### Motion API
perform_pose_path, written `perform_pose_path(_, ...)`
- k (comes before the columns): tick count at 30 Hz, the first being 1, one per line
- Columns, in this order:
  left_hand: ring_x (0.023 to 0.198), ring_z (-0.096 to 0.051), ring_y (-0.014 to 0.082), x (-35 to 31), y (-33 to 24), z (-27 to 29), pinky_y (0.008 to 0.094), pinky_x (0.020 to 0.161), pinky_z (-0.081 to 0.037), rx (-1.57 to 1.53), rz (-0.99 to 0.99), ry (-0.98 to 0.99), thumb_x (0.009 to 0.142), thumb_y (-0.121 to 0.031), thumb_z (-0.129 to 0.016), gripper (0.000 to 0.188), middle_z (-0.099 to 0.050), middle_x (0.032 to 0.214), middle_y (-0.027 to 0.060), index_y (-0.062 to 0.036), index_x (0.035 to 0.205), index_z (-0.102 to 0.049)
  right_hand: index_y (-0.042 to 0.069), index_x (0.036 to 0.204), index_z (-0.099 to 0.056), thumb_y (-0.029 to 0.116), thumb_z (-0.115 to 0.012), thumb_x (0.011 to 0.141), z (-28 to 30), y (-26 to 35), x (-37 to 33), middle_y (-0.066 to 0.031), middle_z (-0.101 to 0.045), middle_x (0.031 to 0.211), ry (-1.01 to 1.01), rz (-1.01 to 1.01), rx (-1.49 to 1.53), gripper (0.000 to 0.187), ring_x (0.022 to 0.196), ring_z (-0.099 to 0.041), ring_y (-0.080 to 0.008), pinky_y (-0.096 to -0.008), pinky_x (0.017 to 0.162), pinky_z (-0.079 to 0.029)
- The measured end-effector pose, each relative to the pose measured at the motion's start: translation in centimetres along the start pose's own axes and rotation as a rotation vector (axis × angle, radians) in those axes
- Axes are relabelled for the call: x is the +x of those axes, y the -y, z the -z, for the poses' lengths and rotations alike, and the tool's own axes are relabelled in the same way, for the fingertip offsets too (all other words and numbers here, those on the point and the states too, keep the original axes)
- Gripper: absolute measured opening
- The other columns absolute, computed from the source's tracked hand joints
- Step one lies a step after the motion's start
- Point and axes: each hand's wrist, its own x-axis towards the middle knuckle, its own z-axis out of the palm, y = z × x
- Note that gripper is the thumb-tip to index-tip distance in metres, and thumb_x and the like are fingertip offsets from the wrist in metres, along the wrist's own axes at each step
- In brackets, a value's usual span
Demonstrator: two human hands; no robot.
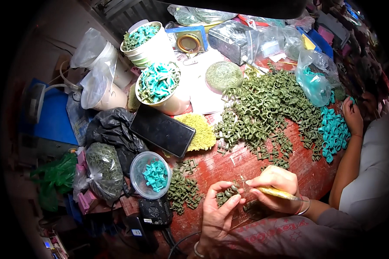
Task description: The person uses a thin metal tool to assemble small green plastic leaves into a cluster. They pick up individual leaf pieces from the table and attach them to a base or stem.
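Near the front edge of the table, my left hand [218, 213] pinches a small dark green ring-shaped piece [234, 188] between thumb and fingers. My right hand [277, 183] is closed like a pen grip around a slim tool with a yellow handle [276, 193]. The tool's thin tip points left at the green piece; whether it touches cannot be made out. More green pieces lie close under and beside both hands. A large heap of green ring-shaped pieces [263, 103] spreads beyond my hands, and a smaller pile [183, 190] lies left of them.
Left of my hands are a clear tub [136, 185] of turquoise pieces, a black phone [162, 131] on a yellow sponge [203, 134], and white buckets [177, 102]. At right, another person's hand [353, 116] is beside turquoise rings [333, 134] and a plastic bag [313, 77].
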Motion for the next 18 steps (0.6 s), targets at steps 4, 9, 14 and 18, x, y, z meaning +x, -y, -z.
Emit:
perform_pose_path(4, 0.099, -0.067, 0.0213, -0.12, 0.0, 0.24, 0.0308, 0.081, -0.061, -0.05, 0.031, -0.041, 0.094, 0.006, -0.058, 0.029, -0.062, 0.111, 0.0143, -0.001, 0.121, -0.049, 0.006, 0.101, -0.072, 0.003, -0.08, 0.077, 0.08, 0.82, 0.71, -0.0044, -0.069, 0.082, -0.001, -0.014, 0.058, 0.025, 0.072, -0.065, -0.0176, -0.0277, 0.063, -0.054)
perform_pose_path(9, 0.09, -0.07, 0.0192, -0.13, 0.16, 0.09, 0.0292, 0.076, -0.062, 0.034, -0.008, -0.067, 0.095, 0.004, -0.057, 0.029, -0.066, 0.104, 0.0131, 0.0029, 0.123, -0.053, 0.006, 0.1, -0.073, 0.004, -0.081, 0.076, -0.26, 0.35, 0.22, -0.0041, -0.069, 0.084, 0.061, 0.025, 0.077, 0.025, 0.072, -0.065, -0.0175, -0.0282, 0.062, -0.053)
perform_pose_path(14, 0.09, -0.069, 0.0182, -0.15, 0.21, 0.2, 0.0293, 0.076, -0.062, 0.077, -0.017, -0.052, 0.095, 0.005, -0.058, 0.028, -0.065, 0.105, 0.0128, 0.0045, 0.122, -0.056, 0.005, 0.099, -0.073, 0.004, -0.08, 0.076, -0.38, 0.07, -0.07, -0.0045, -0.065, 0.083, 0.079, 0.061, 0.067, 0.024, 0.071, -0.065, -0.0176, -0.0288, 0.062, -0.053)
perform_pose_path(18, 0.09, -0.067, 0.0162, -0.32, 0.02, -0.08, 0.0281, 0.079, -0.059, 0.075, -0.026, -0.06, 0.095, 0.002, -0.062, 0.025, -0.067, 0.102, 0.0114, 0.0033, 0.12, -0.058, 0.007, 0.099, -0.073, 0.007, -0.081, 0.076, -0.59, 0.07, 0.07, -0.0045, -0.065, 0.082, 0.103, 0.056, 0.06, 0.024, 0.069, -0.064, -0.0188, -0.0299, 0.06, -0.052)
